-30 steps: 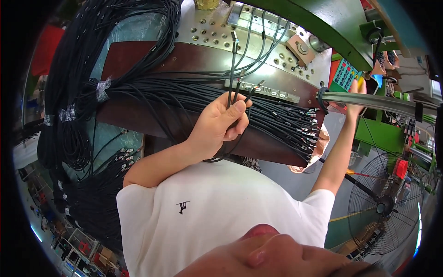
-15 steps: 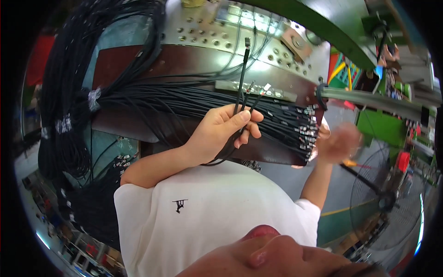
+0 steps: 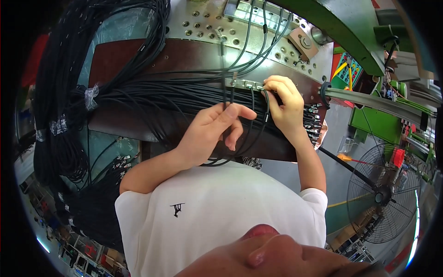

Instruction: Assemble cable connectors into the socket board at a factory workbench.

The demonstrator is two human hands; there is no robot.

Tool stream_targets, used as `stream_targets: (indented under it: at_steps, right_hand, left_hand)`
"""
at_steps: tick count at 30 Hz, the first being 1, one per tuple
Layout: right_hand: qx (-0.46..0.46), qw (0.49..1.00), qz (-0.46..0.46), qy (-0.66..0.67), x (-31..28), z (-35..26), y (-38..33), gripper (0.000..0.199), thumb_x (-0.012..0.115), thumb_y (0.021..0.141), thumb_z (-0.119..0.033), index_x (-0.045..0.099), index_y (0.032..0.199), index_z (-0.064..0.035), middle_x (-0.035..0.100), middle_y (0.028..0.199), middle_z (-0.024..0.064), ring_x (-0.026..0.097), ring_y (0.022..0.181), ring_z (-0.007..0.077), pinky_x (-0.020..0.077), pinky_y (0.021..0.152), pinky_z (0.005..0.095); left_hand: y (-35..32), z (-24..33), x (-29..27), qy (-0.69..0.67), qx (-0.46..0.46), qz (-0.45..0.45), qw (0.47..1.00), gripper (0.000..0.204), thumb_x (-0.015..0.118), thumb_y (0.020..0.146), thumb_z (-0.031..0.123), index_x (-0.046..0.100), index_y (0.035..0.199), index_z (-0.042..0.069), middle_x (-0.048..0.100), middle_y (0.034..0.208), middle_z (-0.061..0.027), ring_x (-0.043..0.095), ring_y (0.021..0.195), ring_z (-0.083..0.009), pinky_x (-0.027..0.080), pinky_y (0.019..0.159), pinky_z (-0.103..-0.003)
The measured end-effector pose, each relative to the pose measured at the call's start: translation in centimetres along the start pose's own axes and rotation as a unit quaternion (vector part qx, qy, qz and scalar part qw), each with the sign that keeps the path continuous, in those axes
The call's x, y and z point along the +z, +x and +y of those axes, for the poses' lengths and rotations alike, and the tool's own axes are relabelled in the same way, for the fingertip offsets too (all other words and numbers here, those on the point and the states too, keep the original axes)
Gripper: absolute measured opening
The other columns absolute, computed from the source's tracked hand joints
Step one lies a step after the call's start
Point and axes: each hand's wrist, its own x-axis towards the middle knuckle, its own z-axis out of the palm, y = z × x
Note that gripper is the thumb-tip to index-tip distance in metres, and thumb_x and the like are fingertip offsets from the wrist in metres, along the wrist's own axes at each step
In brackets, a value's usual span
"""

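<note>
My left hand pinches black cables between thumb and fingers; their upper ends stand up and are blurred. At a narrow metal strip with slots, my right hand closes its thumb and fingertips on a cable connector. Beside that connector, another cable has its end in the strip. Both of these cables loop down toward my body. Under my hands lies a thick bundle of black cables, its connector ends fanned out at the right.
Behind the dark red board is a metal plate with holes, where several cables run into a fixture. A green machine frame arches overhead. Coiled cables hang at left. A fan stands right.
My right hand has come in from the right to the metal strip and taken hold of a connector there. Two cable ends now sit at the strip. My left hand has shifted slightly left.
</note>
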Motion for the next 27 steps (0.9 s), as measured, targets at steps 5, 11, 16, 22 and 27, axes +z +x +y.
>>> stream_targets:
  at_steps: [5,11,16,22,27]
  right_hand:
    - [0.003,0.999,-0.016,-0.028,0.3,-0.2,0.3,0.016,0.065,0.074,0.008,0.060,0.088,0.0002,0.061,0.092,0.0117,0.061,0.083,0.0264,0.0489,0.074,0.0315]
    - [-0.142,0.977,0.022,-0.155,-2.1,-0.8,1.2,0.024,0.071,0.068,-0.005,0.066,0.091,-0.0105,0.063,0.101,0.0040,0.059,0.097,0.0240,0.0485,0.084,0.0373]
    - [-0.273,0.921,-0.080,-0.265,-5.0,-3.2,2.4,0.020,0.064,0.071,-0.013,0.062,0.091,-0.0095,0.061,0.096,0.0030,0.060,0.094,0.0207,0.0458,0.088,0.0381]
    - [-0.275,0.934,-0.119,-0.193,-3.9,-4.9,-0.2,0.013,0.069,0.075,-0.020,0.062,0.085,-0.0139,0.055,0.077,-0.0034,0.059,0.080,0.0130,0.0438,0.090,0.0374]
    - [-0.241,0.949,-0.044,-0.200,-6.3,-0.5,0.4,0.014,0.070,0.073,-0.021,0.060,0.076,-0.0126,0.058,0.078,-0.0023,0.059,0.085,0.0172,0.0445,0.083,0.0373]
  left_hand:
    - [0.6,0.1,0.2,-0.085,-0.050,-0.024,0.995,0.042,0.035,0.102,0.028,0.056,0.111,-0.006,0.051,0.068,-0.0026,0.046,0.059,-0.0099,0.043,0.057,-0.025]
    - [1.2,-0.3,0.2,-0.071,-0.066,-0.058,0.994,0.039,0.040,0.102,0.030,0.059,0.105,-0.004,0.053,0.067,-0.0022,0.047,0.058,-0.0093,0.043,0.057,-0.024]
    - [0.3,1.2,1.2,-0.001,-0.150,-0.089,0.985,0.041,0.042,0.101,0.033,0.061,0.100,-0.004,0.056,0.066,-0.0035,0.050,0.055,-0.0097,0.042,0.055,-0.024]
    - [0.5,1.1,1.0,0.203,-0.057,-0.052,0.976,0.036,0.047,0.099,0.029,0.058,0.076,0.002,0.043,0.056,0.0029,0.037,0.052,-0.0046,0.030,0.047,-0.024]
    - [-0.7,0.1,0.3,0.234,-0.019,-0.031,0.972,0.034,0.047,0.099,0.027,0.056,0.077,0.002,0.041,0.054,0.0034,0.034,0.051,-0.0043,0.028,0.046,-0.024]
